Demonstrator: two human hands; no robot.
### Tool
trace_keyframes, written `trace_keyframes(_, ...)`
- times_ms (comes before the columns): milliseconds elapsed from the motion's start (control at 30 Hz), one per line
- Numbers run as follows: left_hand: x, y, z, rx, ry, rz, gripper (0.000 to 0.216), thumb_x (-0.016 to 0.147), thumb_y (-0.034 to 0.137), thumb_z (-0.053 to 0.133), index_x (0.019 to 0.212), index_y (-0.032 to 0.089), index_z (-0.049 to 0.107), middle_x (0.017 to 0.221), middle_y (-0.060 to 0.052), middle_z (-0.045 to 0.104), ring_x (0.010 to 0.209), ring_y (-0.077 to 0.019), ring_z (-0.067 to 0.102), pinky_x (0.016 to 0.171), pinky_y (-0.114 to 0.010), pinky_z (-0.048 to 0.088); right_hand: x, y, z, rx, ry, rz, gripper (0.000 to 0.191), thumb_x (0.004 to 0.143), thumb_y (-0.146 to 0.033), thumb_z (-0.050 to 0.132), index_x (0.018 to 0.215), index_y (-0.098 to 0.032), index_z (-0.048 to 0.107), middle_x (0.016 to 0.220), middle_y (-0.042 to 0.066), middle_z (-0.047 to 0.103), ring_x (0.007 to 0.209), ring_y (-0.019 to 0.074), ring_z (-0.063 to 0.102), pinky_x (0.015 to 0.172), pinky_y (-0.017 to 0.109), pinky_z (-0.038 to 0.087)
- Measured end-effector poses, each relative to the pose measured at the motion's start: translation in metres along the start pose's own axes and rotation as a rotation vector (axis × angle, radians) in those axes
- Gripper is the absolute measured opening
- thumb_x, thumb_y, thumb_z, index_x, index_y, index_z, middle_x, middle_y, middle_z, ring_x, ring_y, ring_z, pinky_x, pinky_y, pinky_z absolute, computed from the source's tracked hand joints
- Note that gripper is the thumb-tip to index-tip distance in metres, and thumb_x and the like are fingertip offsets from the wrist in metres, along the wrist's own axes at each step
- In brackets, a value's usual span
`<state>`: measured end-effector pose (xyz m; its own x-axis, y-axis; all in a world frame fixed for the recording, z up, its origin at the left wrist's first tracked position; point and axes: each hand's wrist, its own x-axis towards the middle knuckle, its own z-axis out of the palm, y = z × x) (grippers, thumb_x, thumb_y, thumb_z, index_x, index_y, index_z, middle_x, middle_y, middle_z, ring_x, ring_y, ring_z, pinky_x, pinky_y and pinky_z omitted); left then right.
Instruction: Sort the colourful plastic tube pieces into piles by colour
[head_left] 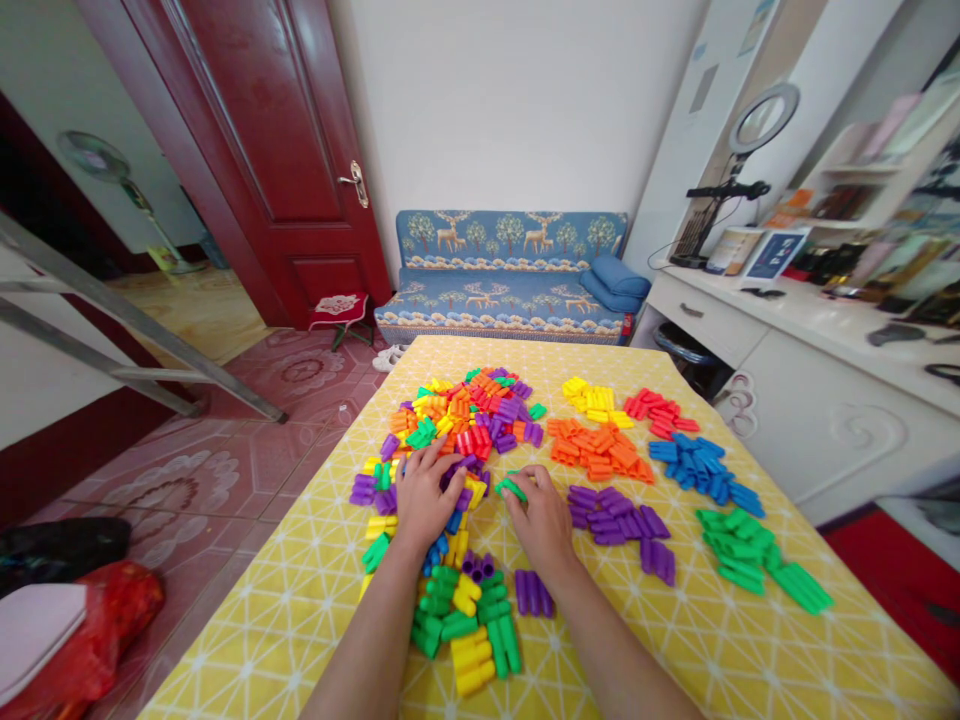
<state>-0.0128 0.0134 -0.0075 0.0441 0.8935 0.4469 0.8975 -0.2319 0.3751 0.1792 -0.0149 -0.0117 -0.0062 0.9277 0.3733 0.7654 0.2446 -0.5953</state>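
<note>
In the head view, my right hand (544,520) pinches a green tube-shaped toy block (511,487) just above the table, between thumb and fingers. My left hand (426,498) rests on the mixed pile of coloured blocks (472,405), its fingers apart and touching the pieces. Close to its thumb and fingertips is a purple block (466,464); part of the pile is hidden under the palm. Between my forearms lie green blocks (504,640) and yellow blocks (472,662). A purple block (534,592) sits beside my right wrist.
On the yellow patterned tablecloth (300,610), sorted groups stand to the right: yellow (592,398), red (660,410), orange (600,450), blue (701,468), purple (619,518) and green (750,550). Beyond the table is a blue sofa (510,285). A white dresser (810,340) stands right.
</note>
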Motion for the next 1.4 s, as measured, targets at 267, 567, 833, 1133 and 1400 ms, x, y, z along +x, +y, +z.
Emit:
trace_keyframes(267, -0.001, -0.003, 0.003, 0.006, 0.014, 0.003, 0.026, 0.088, 0.042, 0.052, 0.104, 0.035, 0.071, 0.135, 0.001, 0.058, 0.118, -0.0271, 0.052, 0.104, -0.051, 0.035, -0.001, 0.014, 0.016, 0.019, 0.025, -0.069, 0.021, 0.089, -0.029, 0.052, 0.1, -0.02, 0.067, 0.13, 0.012, 0.054, 0.124, 0.0284, 0.045, 0.105, 0.05, 0.035)
trace_keyframes(567, -0.002, -0.003, 0.004, 0.009, 0.013, 0.009, 0.027, 0.089, 0.042, 0.05, 0.105, 0.035, 0.07, 0.136, 0.001, 0.057, 0.119, -0.0275, 0.051, 0.105, -0.052, 0.033, -0.006, 0.01, 0.01, 0.164, -0.027, -0.084, 0.016, 0.085, -0.027, 0.059, 0.096, -0.022, 0.069, 0.106, 0.009, 0.062, 0.104, 0.0246, 0.055, 0.092, 0.04, 0.044)
trace_keyframes(833, -0.001, -0.002, 0.002, 0.004, 0.008, 0.006, 0.026, 0.088, 0.042, 0.051, 0.104, 0.035, 0.071, 0.136, 0.002, 0.057, 0.118, -0.0273, 0.052, 0.105, -0.051, 0.034, -0.006, 0.011, 0.012, 0.377, -0.076, -0.104, 0.021, 0.081, -0.02, 0.062, 0.101, -0.02, 0.069, 0.105, 0.007, 0.062, 0.103, 0.0204, 0.057, 0.094, 0.036, 0.044)
trace_keyframes(1133, -0.001, -0.002, 0.002, 0.014, 0.003, 0.012, 0.026, 0.088, 0.042, 0.052, 0.106, 0.035, 0.07, 0.136, 0.002, 0.057, 0.119, -0.027, 0.052, 0.105, -0.051, 0.034, -0.004, 0.015, 0.016, 0.408, -0.117, -0.089, 0.017, 0.081, -0.021, 0.064, 0.096, -0.021, 0.071, 0.095, 0.005, 0.067, 0.092, 0.0187, 0.062, 0.085, 0.033, 0.048)
trace_keyframes(1400, -0.001, -0.003, 0.004, 0.017, 0.017, 0.018, 0.027, 0.089, 0.042, 0.051, 0.105, 0.034, 0.071, 0.135, 0.001, 0.058, 0.118, -0.0272, 0.052, 0.105, -0.051, 0.034, -0.004, 0.016, 0.014, 0.566, -0.008, -0.146, 0.017, 0.084, -0.022, 0.063, 0.099, -0.022, 0.07, 0.101, 0.006, 0.066, 0.097, 0.0191, 0.061, 0.088, 0.035, 0.049)
